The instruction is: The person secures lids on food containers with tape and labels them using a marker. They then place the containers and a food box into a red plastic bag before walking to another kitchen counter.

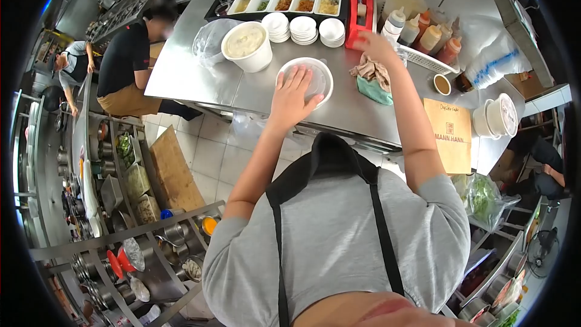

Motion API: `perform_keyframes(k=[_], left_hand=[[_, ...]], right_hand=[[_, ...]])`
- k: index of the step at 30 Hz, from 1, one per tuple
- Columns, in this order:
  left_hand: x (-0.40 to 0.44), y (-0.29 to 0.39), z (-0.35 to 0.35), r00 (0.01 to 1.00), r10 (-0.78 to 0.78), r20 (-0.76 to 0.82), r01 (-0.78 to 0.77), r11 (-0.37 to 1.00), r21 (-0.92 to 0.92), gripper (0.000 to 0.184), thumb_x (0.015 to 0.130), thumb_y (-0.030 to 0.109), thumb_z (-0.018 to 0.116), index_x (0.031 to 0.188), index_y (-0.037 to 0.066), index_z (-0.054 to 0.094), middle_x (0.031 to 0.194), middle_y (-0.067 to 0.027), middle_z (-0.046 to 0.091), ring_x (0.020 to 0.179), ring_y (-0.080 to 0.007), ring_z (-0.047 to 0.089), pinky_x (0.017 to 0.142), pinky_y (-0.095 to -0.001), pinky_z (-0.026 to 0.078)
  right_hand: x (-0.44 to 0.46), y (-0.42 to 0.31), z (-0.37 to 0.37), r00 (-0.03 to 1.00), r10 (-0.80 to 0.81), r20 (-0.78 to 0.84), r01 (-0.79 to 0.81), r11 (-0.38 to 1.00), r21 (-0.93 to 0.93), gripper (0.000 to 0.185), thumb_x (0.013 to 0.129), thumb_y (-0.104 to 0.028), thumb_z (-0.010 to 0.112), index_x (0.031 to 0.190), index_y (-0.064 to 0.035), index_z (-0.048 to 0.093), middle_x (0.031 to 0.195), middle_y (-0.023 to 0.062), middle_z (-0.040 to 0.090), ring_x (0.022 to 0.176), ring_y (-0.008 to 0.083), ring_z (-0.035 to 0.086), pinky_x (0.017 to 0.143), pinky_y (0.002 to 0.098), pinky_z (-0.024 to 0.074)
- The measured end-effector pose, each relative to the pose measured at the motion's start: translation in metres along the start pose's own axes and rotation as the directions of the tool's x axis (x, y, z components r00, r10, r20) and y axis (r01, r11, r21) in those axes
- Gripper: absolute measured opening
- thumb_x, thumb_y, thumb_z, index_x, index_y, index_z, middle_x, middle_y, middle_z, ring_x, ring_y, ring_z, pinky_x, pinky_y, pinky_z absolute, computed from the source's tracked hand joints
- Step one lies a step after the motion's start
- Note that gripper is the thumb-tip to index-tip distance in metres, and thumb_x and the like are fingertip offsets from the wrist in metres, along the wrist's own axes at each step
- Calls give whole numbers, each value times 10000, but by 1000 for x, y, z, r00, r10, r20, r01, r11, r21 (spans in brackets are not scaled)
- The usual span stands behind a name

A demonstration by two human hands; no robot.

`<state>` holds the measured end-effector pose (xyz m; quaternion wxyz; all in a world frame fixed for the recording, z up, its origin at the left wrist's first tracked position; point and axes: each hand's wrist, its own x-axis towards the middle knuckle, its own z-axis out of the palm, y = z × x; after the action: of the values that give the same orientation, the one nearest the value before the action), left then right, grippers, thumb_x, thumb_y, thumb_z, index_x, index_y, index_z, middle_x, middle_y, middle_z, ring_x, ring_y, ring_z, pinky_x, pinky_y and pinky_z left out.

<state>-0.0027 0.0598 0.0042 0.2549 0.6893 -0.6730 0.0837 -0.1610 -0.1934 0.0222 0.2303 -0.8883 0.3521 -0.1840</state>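
My left hand point(293, 94) lies flat with fingers spread on the translucent lid of a round white container point(327, 79) near the counter's front edge. Up and to the right, my right hand point(376, 48) is raised beside a red dispenser point(359, 19), above a crumpled brown and green cloth point(374, 80). Its fingers are blurred, and whether they hold anything cannot be made out. A white tub of pale cream point(247, 45) stands left of the lidded container. Behind it are stacks of small white dishes point(303, 29).
Topping trays point(284, 1) line the counter's back. Sauce bottles point(428, 37) stand in a white basket point(426, 60) at right, near a small cup point(442, 84), a brown paper bag point(449, 136) and white tubs point(500, 115). Two people are at the left; another is partly visible at right.
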Motion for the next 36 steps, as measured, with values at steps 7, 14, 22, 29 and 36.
perform_keyframes(k=[7,14,22,29,36], left_hand=[[10,-9,0,996,59,62,-55,997,-61,566,826,434,509,1224,34,460,1296,-152,419,1236,-309,340,1038,-471,167],[44,2,-9,988,-89,-126,15,867,-497,439,854,369,509,1133,31,533,1198,-144,494,1213,-297,363,1014,-415,223],[126,-1,40,909,-336,246,406,580,-707,446,851,385,482,932,-39,594,820,-162,615,771,-246,573,714,-320,421],[192,10,107,864,-338,374,479,782,-399,504,789,472,536,854,-15,649,782,-147,636,745,-248,608,684,-339,460],[193,24,128,939,-318,127,342,888,-307,436,726,404,640,804,-25,651,839,-210,625,819,-334,595,735,-390,455]], right_hand=[[101,51,6,917,397,-48,-399,902,-163,358,807,-331,570,785,21,632,719,178,622,660,317,616,619,405,468],[91,36,-8,832,537,138,-525,683,508,294,733,-278,696,784,6,639,520,32,478,437,133,402,405,279,311],[-86,-63,-16,930,364,60,-266,548,793,195,787,-231,642,692,-65,603,520,-69,419,444,32,327,406,211,230],[-201,-91,16,955,154,253,-296,467,833,264,790,-186,655,614,-45,519,568,-48,491,531,12,386,483,191,330],[-200,-79,21,931,167,324,-364,460,810,256,802,-165,634,625,-24,514,585,-27,510,549,28,430,491,192,342]])
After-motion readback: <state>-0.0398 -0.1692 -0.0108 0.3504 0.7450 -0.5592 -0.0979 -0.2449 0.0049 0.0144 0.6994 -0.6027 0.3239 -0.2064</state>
